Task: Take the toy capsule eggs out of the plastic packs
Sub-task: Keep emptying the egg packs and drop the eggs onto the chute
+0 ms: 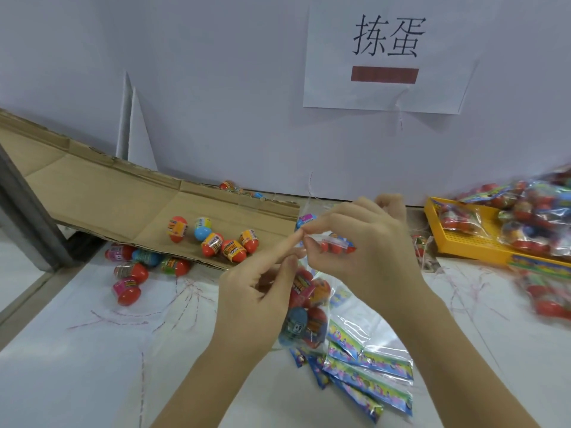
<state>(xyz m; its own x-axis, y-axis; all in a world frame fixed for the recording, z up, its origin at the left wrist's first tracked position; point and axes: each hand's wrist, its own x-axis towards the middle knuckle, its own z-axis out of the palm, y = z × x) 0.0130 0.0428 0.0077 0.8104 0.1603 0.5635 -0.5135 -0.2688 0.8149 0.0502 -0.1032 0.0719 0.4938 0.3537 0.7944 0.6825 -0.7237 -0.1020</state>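
Above the tabletop (pixel 92 350), a plastic pack (pixel 306 333) of toy capsule eggs (pixel 309 288) is being opened.
Its top is being pinched by fingers of the left hand (pixel 253 299) and right hand (pixel 370 251); with eggs hanging inside, a wider tear is probably being called for.

light: bright, even | shadows: soft | edges: curved, wide-angle | right side: motion-blurred

The pack (pixel 310 307) is clear, glossy, crinkled plastic film; the eggs (pixel 212 244) at 9 o'clock are smooth shiny plastic on matt, rough-edged cardboard (pixel 108 196). The tray (pixel 469 242) at 3 o'clock is perforated plastic.
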